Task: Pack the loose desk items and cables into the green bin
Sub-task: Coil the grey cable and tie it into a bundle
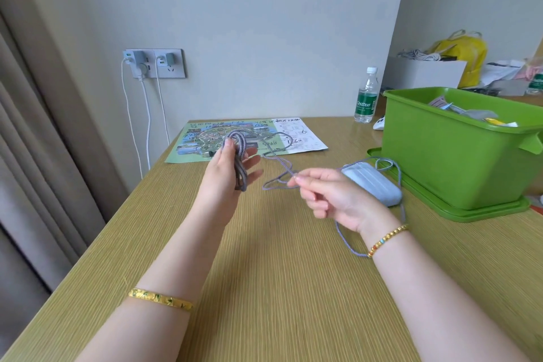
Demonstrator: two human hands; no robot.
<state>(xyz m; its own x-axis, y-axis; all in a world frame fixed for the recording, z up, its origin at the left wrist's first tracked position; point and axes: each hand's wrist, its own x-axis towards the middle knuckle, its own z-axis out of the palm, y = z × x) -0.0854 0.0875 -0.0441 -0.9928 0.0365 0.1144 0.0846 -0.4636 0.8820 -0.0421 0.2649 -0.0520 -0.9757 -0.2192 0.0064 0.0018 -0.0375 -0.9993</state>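
Observation:
My left hand [227, 176] is raised over the desk with several loops of a purple-grey braided cable [239, 156] wound round its palm and fingers. My right hand [326, 194] pinches the loose run of the same cable between thumb and forefinger; the slack trails down behind my right wrist. A pale blue power bank [379, 182] lies just behind my right hand, with the cable looping past it. The green bin [458, 156] stands on its green lid at the right and holds some papers and small items.
A colourful map sheet [246, 138] lies flat at the back of the wooden desk [264, 273]. A water bottle [366, 97] stands left of the bin, next to a small white object. Chargers with white cables hang from the wall socket [154, 63]. Boxes and a yellow bag fill the far right corner.

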